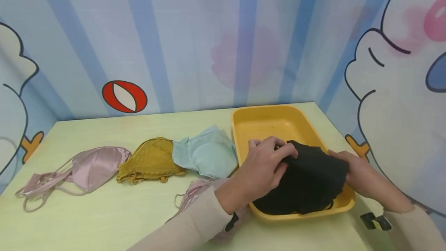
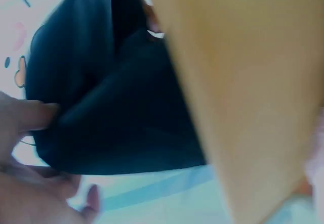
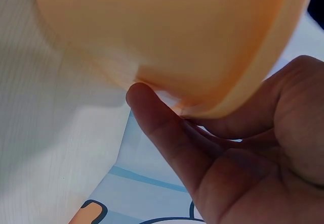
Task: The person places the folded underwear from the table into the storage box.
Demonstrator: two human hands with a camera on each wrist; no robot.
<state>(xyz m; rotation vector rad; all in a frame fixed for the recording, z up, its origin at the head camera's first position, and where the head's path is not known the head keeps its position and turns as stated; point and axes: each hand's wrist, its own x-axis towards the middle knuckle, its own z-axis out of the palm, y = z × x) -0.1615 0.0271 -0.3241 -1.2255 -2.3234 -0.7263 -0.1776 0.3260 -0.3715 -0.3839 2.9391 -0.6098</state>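
Note:
A black bra (image 1: 306, 179) lies bunched in the near part of a yellow plastic basin (image 1: 271, 117), a dark strap loop showing at its lower edge. My left hand (image 1: 265, 164) reaches over the basin's left side and pinches the black fabric; the left wrist view shows fingers (image 2: 38, 115) at its edge. At the basin's right side, my right hand (image 1: 362, 177) grips the rim, partly covered by black cloth in the head view. In the right wrist view, one finger (image 3: 157, 118) lies along the basin's outer wall while the hand closes about the rim.
Left of the basin lie a light blue bra (image 1: 209, 154), a mustard lace bra (image 1: 151, 160) and a pink satin bra (image 1: 99, 165). Another pink bra (image 1: 195, 193) lies partly under my left forearm. Printed walls (image 1: 195, 49) enclose the pale table (image 1: 122, 220).

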